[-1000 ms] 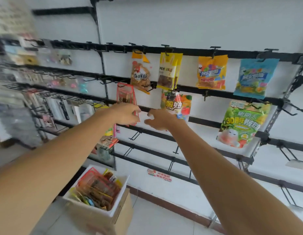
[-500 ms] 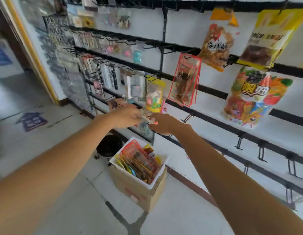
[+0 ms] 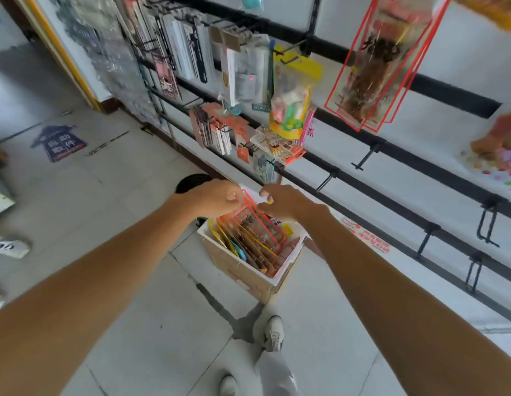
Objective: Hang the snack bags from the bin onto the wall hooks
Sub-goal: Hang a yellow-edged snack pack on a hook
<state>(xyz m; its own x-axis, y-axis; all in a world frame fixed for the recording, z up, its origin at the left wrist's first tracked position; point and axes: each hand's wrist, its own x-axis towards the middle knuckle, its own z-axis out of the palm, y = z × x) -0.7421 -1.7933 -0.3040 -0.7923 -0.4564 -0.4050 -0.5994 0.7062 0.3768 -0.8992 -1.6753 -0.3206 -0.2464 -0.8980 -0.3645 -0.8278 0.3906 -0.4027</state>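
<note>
A white bin (image 3: 288, 267) sits on a cardboard box on the floor, filled with several upright snack bags. Both hands are over its far edge. My left hand (image 3: 217, 197) and my right hand (image 3: 285, 201) pinch the top corners of a clear red-edged snack bag (image 3: 261, 224) that still stands partly among the others in the bin. Two matching red-edged bags (image 3: 374, 64) hang from a wall hook at the upper right. Empty black hooks (image 3: 365, 157) line the rail below them.
The wall rack to the left holds a yellow candy bag (image 3: 291, 92) and many small packaged goods (image 3: 214, 130). A black round stool (image 3: 191, 181) stands behind the bin. My shoes (image 3: 274, 332) are on the tiled floor; another person's shoe (image 3: 11, 247) is at the left.
My view swung down from the wall rack to the bin. Both hands dropped from the hooks to the bin and took hold of a red-edged bag.
</note>
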